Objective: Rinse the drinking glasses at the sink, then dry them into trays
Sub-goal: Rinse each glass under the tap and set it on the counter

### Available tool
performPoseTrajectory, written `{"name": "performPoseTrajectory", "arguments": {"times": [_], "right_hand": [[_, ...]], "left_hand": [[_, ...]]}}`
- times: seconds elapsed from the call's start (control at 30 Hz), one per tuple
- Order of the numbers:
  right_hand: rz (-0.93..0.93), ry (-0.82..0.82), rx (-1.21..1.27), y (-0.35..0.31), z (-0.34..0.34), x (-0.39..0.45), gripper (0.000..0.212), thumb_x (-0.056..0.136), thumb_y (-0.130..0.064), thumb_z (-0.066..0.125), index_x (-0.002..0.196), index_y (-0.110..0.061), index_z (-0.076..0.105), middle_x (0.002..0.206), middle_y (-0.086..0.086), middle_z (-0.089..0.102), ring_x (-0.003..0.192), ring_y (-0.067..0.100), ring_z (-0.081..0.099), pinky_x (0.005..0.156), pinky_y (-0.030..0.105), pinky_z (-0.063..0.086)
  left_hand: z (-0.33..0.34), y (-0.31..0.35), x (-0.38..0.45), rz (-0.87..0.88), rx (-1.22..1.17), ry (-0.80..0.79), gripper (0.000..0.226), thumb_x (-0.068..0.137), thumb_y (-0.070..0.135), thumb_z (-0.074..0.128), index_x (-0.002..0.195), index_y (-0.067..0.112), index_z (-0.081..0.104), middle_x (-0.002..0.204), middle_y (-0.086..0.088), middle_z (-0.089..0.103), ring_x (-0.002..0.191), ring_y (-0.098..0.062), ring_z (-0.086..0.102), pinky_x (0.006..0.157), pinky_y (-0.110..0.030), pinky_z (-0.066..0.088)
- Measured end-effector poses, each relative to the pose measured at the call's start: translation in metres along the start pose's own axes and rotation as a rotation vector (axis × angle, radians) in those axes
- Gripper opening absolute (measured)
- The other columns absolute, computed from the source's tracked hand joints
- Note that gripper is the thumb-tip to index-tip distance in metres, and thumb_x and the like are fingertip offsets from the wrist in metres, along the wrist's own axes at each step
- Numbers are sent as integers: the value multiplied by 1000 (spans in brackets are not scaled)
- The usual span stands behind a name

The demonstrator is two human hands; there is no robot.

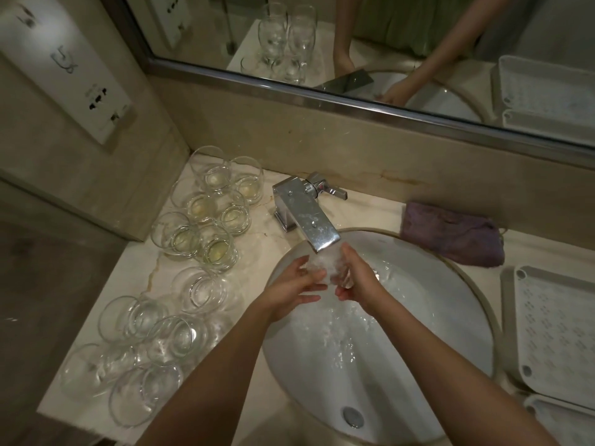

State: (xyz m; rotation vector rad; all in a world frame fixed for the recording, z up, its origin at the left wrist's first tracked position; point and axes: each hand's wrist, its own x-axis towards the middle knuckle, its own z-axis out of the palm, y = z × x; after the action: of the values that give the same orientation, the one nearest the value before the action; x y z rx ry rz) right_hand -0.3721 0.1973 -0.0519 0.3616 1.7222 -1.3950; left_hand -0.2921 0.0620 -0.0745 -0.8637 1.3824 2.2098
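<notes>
A clear drinking glass (pixel 328 268) is under the running chrome faucet (pixel 306 214), over the white sink (pixel 418 317). My left hand (pixel 294 286) touches its left side with fairly straight fingers. My right hand (pixel 357 278) curls round its right side and grips it. Foaming water hides most of the glass. Several more glasses (pixel 206 217) stand on the marble counter to the left, some at the back holding yellowish liquid, and clear ones (pixel 145 342) nearer me.
A purple cloth (pixel 450 236) lies on the counter right of the faucet. A white perforated tray (pixel 553 333) sits at the right edge, with a second tray (pixel 560 416) below it. A mirror (pixel 386 43) runs along the back wall. The sink drain (pixel 353 417) is near me.
</notes>
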Motion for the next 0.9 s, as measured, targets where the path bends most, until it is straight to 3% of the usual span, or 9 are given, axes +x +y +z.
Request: {"name": "performPoseTrajectory", "arguments": {"times": [0.07,0.17,0.37,0.47,0.53,0.63,0.73,0.83,0.9], "right_hand": [[59,-97,25,0,3,-4,50,97,-58,32,95,-16,58,74,6,59,51,16,51,52,25,45],[73,-197,42,0,2,-10,49,98,-56,32,92,-18,62,79,5,63,71,20,60,65,32,55],[-26,-259,-121,2,-9,-2,36,100,-40,41,117,-14,60,114,13,66,101,26,65,90,39,52],[-118,-261,-223,7,-9,-3,34,95,-37,55,118,-14,61,109,12,68,87,20,67,91,38,53],[-197,-186,-315,7,-7,-1,36,87,-36,67,116,-14,64,107,6,70,92,19,67,95,39,52],[-286,-149,-452,0,-3,-2,49,77,-30,79,121,-21,59,113,-8,63,104,13,59,85,20,46],[-299,-172,-512,-2,-3,-5,68,72,-22,84,128,-27,45,107,-12,56,92,1,56,69,7,43],[-327,-143,-530,9,1,-3,71,72,-13,83,129,-20,42,107,-2,51,81,3,55,65,10,45],[-337,-98,-472,17,3,-2,70,72,-7,80,127,-20,39,113,0,48,86,6,55,68,16,47]], "left_hand": [[-2,-3,3,54,-48,-9,89,75,26,79,148,18,28,137,-12,53,116,-28,60,96,-43,49],[-3,-5,3,81,-121,23,83,73,29,74,145,18,34,136,-11,56,120,-30,58,105,-50,43],[6,-2,4,70,-51,188,72,73,36,80,128,3,49,117,-18,66,100,-30,68,90,-45,55],[10,4,6,24,-11,228,80,67,55,78,123,2,55,106,-18,70,90,-29,72,81,-43,59],[13,8,6,11,43,258,72,74,55,74,120,3,58,101,-16,70,82,-25,72,74,-37,60],[15,9,4,34,115,298,64,80,46,73,125,6,52,100,-13,67,73,-19,69,66,-31,59],[13,9,-1,69,215,259,62,80,33,77,128,10,45,108,-6,56,88,-19,64,76,-35,57],[7,14,-7,138,353,155,74,66,24,86,129,14,47,105,-1,54,92,-14,59,87,-38,53],[3,21,-12,201,357,59,59,69,5,82,120,18,55,101,2,58,86,-10,61,86,-31,52]]}}
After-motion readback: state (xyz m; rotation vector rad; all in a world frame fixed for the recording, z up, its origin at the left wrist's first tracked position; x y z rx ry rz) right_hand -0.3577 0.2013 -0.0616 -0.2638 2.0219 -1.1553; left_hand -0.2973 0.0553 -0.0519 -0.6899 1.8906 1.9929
